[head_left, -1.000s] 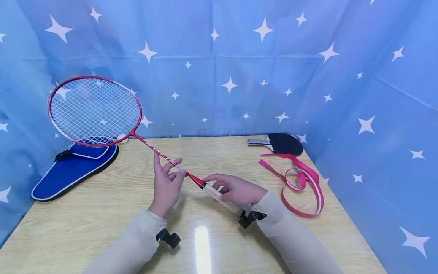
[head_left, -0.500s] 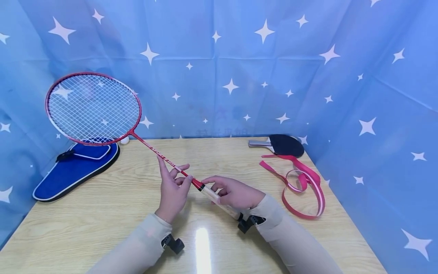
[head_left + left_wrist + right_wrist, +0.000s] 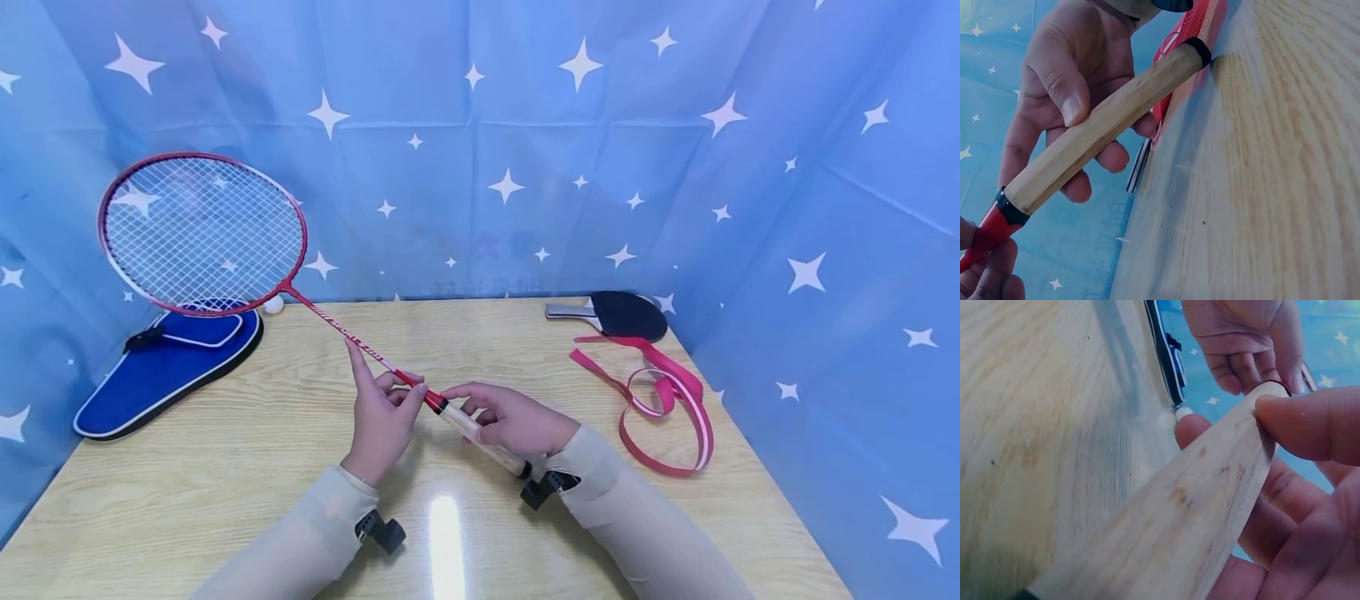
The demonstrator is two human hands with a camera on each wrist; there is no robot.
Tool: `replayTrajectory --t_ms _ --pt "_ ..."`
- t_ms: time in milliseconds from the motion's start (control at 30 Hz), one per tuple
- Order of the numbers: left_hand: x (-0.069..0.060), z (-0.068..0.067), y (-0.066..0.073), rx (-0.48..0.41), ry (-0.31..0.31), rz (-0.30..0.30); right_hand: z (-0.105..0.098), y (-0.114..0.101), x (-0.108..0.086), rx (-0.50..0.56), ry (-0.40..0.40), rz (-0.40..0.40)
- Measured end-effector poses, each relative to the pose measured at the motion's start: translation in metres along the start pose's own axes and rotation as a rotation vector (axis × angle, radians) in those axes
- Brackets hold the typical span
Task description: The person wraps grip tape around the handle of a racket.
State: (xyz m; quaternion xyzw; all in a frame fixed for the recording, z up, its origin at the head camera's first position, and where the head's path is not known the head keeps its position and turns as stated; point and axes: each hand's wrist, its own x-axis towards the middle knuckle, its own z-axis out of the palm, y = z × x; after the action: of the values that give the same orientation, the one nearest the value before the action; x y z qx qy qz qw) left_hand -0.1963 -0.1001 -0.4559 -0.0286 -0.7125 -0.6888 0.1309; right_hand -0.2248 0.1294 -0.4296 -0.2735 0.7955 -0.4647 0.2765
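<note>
A red badminton racket (image 3: 300,297) is held slanting above the table, its strung head up at the left and its bare wooden handle (image 3: 1104,125) down at the right. My left hand (image 3: 380,425) pinches the red cone and lower shaft between thumb and fingers, its index finger stretched along the shaft. My right hand (image 3: 521,421) grips the handle, thumb on one side and fingers around the other; in the right wrist view its thumb presses the wood (image 3: 1179,500). The black end of the handle hangs just above the tabletop.
A blue paddle case (image 3: 165,367) lies at the left, a small white ball (image 3: 273,304) beside it. At the back right of the table (image 3: 225,500) is a black table tennis paddle (image 3: 628,316), with a loosely coiled pink strip (image 3: 667,468) in front of it.
My left hand has slid right and down the shaft to the red cone, closer to my right hand. The racket head has risen slightly. My right hand keeps its hold on the handle.
</note>
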Motion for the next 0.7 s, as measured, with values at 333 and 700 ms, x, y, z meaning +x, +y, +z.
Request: replayTrajectory --t_ms 333,700 --pt "-0.0015 -0.0001 0.0019 0.034 -0.008 -0.017 0.0008 -0.0021 0.0009 0.009 0.002 -0.011" --pt "-0.0012 -0.0001 0.0043 0.009 0.012 0.007 0.0013 0.0006 0.0019 0.043 -0.013 -0.001"
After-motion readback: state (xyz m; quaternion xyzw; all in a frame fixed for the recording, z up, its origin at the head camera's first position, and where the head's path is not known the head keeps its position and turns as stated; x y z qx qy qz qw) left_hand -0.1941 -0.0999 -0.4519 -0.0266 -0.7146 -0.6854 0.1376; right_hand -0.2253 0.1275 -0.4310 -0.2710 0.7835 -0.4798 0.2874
